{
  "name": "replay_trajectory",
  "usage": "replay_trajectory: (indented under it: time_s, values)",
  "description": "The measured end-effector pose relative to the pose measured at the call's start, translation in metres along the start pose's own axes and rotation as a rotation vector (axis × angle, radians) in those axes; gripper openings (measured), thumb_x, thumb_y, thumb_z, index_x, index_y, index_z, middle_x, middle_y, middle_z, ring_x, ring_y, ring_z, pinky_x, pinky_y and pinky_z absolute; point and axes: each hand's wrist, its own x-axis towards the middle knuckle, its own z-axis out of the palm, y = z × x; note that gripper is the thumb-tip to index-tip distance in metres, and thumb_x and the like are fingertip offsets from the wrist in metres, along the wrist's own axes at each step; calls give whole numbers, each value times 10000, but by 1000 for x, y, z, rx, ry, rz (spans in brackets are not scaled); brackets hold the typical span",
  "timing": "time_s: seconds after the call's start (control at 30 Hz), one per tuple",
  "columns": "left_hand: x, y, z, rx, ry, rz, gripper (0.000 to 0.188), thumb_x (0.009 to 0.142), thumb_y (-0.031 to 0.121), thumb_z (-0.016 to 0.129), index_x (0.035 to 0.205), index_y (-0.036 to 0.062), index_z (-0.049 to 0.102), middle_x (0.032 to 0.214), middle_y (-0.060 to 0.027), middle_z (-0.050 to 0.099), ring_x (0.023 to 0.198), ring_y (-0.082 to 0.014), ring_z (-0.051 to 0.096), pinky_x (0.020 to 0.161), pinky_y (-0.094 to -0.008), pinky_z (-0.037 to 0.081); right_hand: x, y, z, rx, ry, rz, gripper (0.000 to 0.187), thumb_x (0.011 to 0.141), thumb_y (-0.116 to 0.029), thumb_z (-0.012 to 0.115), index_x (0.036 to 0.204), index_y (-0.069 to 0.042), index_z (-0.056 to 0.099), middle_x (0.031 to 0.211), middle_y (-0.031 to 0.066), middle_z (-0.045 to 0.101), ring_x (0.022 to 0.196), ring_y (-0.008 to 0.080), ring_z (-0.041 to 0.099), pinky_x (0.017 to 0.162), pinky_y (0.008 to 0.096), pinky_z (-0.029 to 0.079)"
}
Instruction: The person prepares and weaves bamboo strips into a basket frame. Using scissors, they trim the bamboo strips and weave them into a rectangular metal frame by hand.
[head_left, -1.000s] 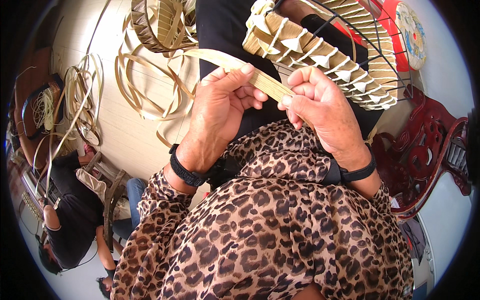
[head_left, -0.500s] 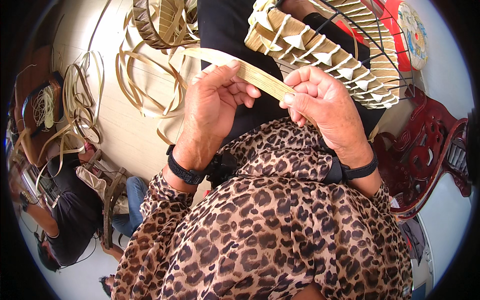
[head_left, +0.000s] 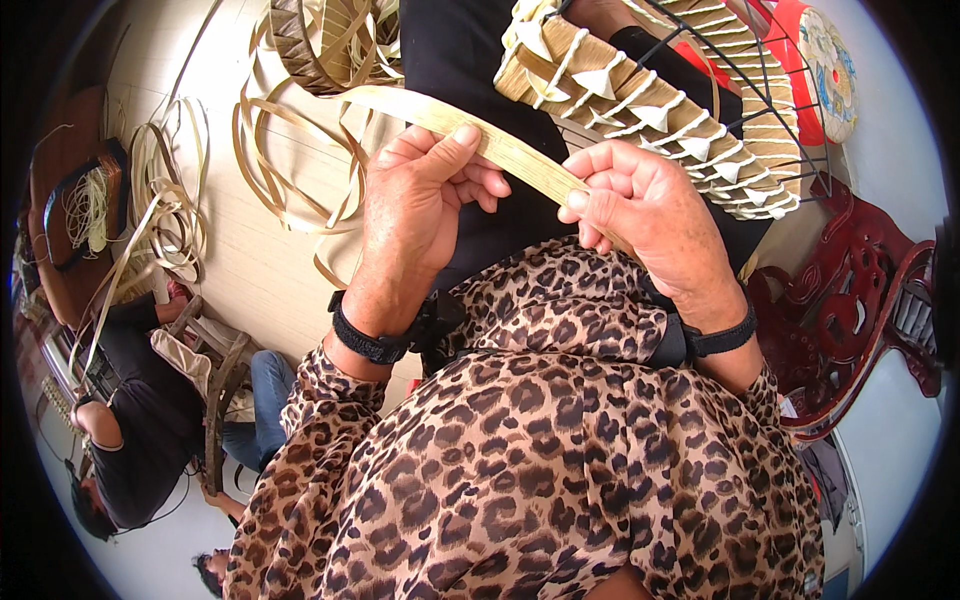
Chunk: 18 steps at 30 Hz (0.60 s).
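A flat tan strip of dried leaf or fibre stretches between my two hands in front of my lap. My left hand pinches it with the thumb on top and the fingers curled beneath. At its lower end, my right hand grips it between thumb and fingers. The strip's far part runs up and left past my left hand toward a brown coil. Beyond my right hand stands a black wire frame with a woven tan band wrapped in white cord and studded with white folded points.
Loose tan strips lie looped on the pale floor at left, near a coiled brown band. A carved dark-red wooden chair stands at right, below a red round-topped stool. Another person in black sits at far left, handling strips.
My left hand has shifted slightly left along the strip, its grip kept. My right hand barely moves. The person at left has raised an arm with a long strip.
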Motion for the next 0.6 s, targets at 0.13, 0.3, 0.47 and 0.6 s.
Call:
replay_trajectory:
  time_s: [0.13, 0.3, 0.47, 0.6]
  values:
    - [2, 2, 0, 6, 10, 17, 152, 829, 91, 507, 789, -54, 532, 655, -124, 577, 532, -172, 562, 478, -232, 441, 2, 7, -3, -34, -11, -61, 187, 775, -64, 496, 929, 32, 542, 742, 62, 600, 595, 60, 548, 547, 175, 444]
    - [4, 0, 0, 17, 34, 44, 159, 828, 103, 511, 783, -48, 527, 644, -120, 571, 521, -169, 551, 481, -236, 437, -1, 7, -5, -12, -22, -34, 184, 786, -85, 492, 914, 35, 548, 739, 69, 606, 607, 72, 564, 557, 181, 447]
    - [7, -1, -3, 19, 48, 41, 167, 830, 118, 511, 774, -39, 524, 637, -113, 566, 521, -167, 551, 483, -238, 436, -3, 7, -10, -47, -44, 37, 159, 799, -110, 509, 856, 32, 552, 716, 71, 600, 573, 79, 560, 544, 181, 444]
    - [7, -1, 0, -70, -7, -13, 189, 836, 158, 513, 788, -25, 524, 635, -110, 567, 549, -170, 570, 481, -239, 452, -4, 6, -9, -22, -34, 12, 158, 805, -116, 510, 828, 36, 547, 699, 72, 593, 558, 79, 552, 540, 182, 444]
